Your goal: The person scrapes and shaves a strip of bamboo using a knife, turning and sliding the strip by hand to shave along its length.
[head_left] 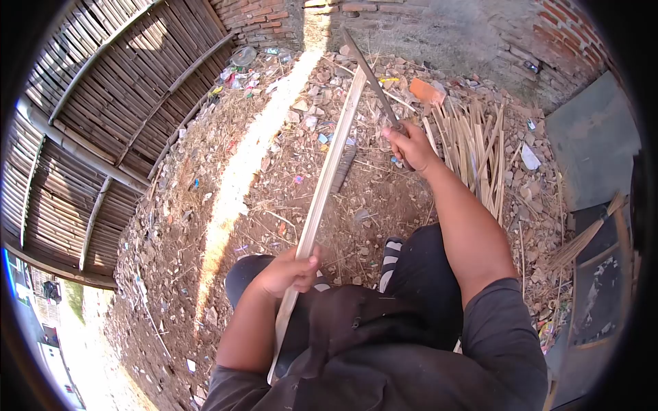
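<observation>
Dark shirt [418, 366] nearest; left grip [290, 270] holds wooden strip [327, 172], right grip [412, 146] knife [375, 83].

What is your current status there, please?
Left hand closed around long, pale, flat wooden strip; right hand gripping dark, long-bladed metal knife. Blade beside strip's far end, contact unclear. Thin pale strips heaped right, clear of held strip.

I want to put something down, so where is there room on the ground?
The barest brown soil lies between the long pale wooden strip and the heap of thin tan wood slats, near the black-trousered right knee; small bits litter it. Under the reddish brick wall it's crowded with broken rubble.
</observation>
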`<state>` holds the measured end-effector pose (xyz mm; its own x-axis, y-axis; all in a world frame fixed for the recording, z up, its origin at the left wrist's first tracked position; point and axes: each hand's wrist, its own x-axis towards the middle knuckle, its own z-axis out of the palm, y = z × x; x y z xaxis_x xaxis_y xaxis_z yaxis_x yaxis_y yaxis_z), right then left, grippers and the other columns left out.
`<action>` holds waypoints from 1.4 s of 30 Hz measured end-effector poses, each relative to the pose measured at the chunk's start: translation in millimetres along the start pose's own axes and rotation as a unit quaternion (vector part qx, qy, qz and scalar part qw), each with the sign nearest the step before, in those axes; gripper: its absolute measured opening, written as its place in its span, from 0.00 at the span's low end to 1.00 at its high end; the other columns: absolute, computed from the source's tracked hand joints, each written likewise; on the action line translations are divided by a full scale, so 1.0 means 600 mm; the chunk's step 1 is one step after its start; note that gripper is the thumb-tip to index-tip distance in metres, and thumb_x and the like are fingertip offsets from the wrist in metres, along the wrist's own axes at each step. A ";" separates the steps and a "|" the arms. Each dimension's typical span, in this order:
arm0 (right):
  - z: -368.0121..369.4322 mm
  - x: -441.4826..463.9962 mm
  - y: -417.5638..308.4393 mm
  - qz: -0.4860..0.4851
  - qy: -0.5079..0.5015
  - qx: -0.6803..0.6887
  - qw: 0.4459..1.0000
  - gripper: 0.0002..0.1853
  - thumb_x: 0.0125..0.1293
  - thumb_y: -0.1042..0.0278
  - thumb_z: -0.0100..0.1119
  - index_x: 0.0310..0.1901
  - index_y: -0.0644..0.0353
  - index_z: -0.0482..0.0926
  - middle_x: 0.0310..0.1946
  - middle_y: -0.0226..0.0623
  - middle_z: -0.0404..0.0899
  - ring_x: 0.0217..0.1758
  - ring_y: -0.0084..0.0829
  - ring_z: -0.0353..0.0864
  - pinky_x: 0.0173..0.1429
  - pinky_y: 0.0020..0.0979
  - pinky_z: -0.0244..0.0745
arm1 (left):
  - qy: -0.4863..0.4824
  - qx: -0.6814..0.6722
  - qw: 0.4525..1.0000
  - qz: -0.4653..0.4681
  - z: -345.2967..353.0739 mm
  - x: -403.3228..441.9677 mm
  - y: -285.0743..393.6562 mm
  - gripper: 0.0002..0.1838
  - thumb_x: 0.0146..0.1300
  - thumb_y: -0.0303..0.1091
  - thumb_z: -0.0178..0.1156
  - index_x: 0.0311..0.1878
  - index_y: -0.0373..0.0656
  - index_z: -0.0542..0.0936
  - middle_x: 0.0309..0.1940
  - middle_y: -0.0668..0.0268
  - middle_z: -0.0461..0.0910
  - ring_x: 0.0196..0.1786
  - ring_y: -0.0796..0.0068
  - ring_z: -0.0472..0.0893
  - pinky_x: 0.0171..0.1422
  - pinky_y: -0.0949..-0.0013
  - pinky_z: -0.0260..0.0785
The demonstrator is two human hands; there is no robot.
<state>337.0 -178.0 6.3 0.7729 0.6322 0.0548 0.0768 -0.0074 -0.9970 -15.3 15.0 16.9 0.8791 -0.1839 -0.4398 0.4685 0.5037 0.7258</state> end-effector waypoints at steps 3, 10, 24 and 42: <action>0.002 -0.006 -0.003 -0.037 0.033 -0.055 0.997 0.24 0.64 0.48 0.73 0.43 0.64 0.82 0.26 0.28 0.79 0.32 0.28 0.79 0.40 0.37 0.75 | 0.048 0.022 0.998 0.017 0.013 -0.006 -0.004 0.12 0.75 0.41 0.62 0.47 0.49 0.69 0.22 0.76 0.62 0.19 0.83 0.59 0.22 0.75 0.51; 0.016 -0.039 -0.040 -0.156 0.011 -0.307 0.939 0.18 0.61 0.53 0.72 0.44 0.58 0.83 0.27 0.41 0.83 0.36 0.44 0.86 0.41 0.44 0.76 | 0.161 0.184 0.968 0.048 0.052 -0.031 -0.040 0.17 0.75 0.45 0.63 0.50 0.43 0.70 0.21 0.77 0.64 0.20 0.85 0.62 0.24 0.74 0.54; 0.047 -0.049 -0.046 -0.173 -0.109 -0.413 0.888 0.13 0.54 0.61 0.72 0.39 0.56 0.83 0.25 0.44 0.81 0.32 0.50 0.83 0.37 0.47 0.74 | 0.256 0.312 0.910 0.095 0.035 -0.004 -0.028 0.18 0.69 0.32 0.68 0.55 0.39 0.72 0.28 0.72 0.74 0.28 0.83 0.73 0.31 0.76 0.65; 0.115 -0.031 -0.006 -0.137 -0.129 -0.408 0.893 0.15 0.53 0.59 0.72 0.40 0.55 0.83 0.27 0.47 0.83 0.34 0.52 0.84 0.39 0.49 0.77 | 0.275 0.305 0.908 0.090 0.028 0.028 -0.032 0.21 0.66 0.37 0.69 0.53 0.33 0.75 0.33 0.66 0.80 0.36 0.78 0.79 0.40 0.69 0.73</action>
<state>278.9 -136.1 5.4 0.4917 0.8536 0.1723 0.7561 -0.3204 -0.5706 -7.9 -11.8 4.4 0.8484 0.3880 -0.3601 0.4297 -0.1074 0.8966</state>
